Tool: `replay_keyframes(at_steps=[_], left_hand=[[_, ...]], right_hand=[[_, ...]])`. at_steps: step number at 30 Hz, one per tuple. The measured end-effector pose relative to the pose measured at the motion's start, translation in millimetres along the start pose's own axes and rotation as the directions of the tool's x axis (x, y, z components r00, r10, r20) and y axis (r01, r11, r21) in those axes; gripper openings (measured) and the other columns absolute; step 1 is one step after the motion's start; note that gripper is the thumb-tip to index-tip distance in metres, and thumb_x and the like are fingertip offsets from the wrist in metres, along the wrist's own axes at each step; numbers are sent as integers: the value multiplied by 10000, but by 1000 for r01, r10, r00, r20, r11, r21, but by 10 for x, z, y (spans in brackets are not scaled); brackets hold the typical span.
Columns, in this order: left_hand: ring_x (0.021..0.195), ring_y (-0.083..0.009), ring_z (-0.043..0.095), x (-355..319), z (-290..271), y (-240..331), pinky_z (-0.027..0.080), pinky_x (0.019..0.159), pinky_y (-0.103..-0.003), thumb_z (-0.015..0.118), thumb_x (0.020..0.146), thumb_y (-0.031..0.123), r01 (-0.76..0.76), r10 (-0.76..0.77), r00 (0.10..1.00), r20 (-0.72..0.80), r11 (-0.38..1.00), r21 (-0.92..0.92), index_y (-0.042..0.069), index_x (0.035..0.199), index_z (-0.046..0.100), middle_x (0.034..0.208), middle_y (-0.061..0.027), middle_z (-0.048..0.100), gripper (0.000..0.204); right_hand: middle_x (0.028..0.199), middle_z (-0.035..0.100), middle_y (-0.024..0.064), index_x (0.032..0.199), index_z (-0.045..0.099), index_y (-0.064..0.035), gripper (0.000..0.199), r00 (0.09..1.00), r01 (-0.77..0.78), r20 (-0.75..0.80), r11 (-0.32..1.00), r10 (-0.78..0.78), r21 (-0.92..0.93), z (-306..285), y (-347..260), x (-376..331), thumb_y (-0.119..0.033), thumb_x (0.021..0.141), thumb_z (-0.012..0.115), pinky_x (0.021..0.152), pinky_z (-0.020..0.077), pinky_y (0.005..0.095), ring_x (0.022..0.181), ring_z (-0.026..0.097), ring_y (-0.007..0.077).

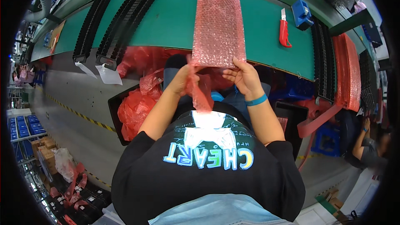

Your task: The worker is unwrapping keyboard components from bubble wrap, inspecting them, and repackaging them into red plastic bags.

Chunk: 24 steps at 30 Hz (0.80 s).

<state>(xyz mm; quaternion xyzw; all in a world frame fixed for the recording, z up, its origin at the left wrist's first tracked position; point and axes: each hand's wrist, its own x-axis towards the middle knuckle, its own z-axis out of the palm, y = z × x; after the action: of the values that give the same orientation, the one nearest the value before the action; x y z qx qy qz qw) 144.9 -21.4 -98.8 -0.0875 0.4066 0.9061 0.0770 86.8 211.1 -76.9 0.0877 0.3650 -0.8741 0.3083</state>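
Note:
A long, flat rectangle of pink bubble wrap (218,25) lies on the green tabletop, its near end reaching over the front edge. My right hand (246,79) grips the near right corner, thumb on top and the other fingers curled below. At the near left corner, my left hand (181,79) is closed on a loose pink strip (200,93) that hangs toward my lap and is blurred. Part of the left fingers is hidden by this strip. Whether anything lies inside the bubble wrap I cannot tell.
A red-handled utility knife (284,33) and a blue tape dispenser (302,14) lie to the right on the table (262,21). Black slotted racks (129,21) stand at left. A black bin (113,112) holds crumpled red plastic. Pink bubble wrap (346,73) is stacked at right, near another person (368,146).

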Motion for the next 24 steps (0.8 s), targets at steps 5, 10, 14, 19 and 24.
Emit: replay_keyframes(at_steps=[5,10,14,19,24], left_hand=[[974,-187,647,46,253,-129,510,853,-266,698,913,172,96,-34,988,-151,897,430,-24,1205,622,1101,-92,690,360],[896,-197,671,-169,519,79,532,769,-266,655,923,114,-292,423,906,-29,673,679,-25,1219,621,1118,-85,697,329],[838,-232,692,-33,521,375,546,719,-276,646,882,65,-574,639,703,313,248,781,0,1255,610,1185,-94,686,380],[799,-294,708,-69,581,677,558,683,-300,658,789,41,-400,468,672,575,-424,813,48,1317,584,1311,-106,639,533],[811,-301,708,-43,600,528,555,688,-307,668,748,59,-230,304,807,506,-627,745,80,1315,601,1374,-114,603,571]], right_hand=[[1031,712,153,1147,632,20,235,989,-17,149,995,3,95,37,408,53,-139,980,587,771,579,325,898,710,242],[1093,701,144,1209,628,28,291,980,-114,178,988,94,104,110,563,43,-154,988,578,789,568,291,938,687,221],[1084,702,132,1209,630,30,320,981,189,48,851,-190,-491,296,322,-44,-211,1015,552,759,553,265,885,663,182],[1062,702,143,1159,640,28,329,989,149,28,968,-147,-200,274,-258,-285,-252,1033,523,717,541,250,801,645,147],[999,704,119,1086,664,22,271,946,312,11,896,-325,-315,266,-294,-352,-217,1022,554,675,516,225,734,608,116]])
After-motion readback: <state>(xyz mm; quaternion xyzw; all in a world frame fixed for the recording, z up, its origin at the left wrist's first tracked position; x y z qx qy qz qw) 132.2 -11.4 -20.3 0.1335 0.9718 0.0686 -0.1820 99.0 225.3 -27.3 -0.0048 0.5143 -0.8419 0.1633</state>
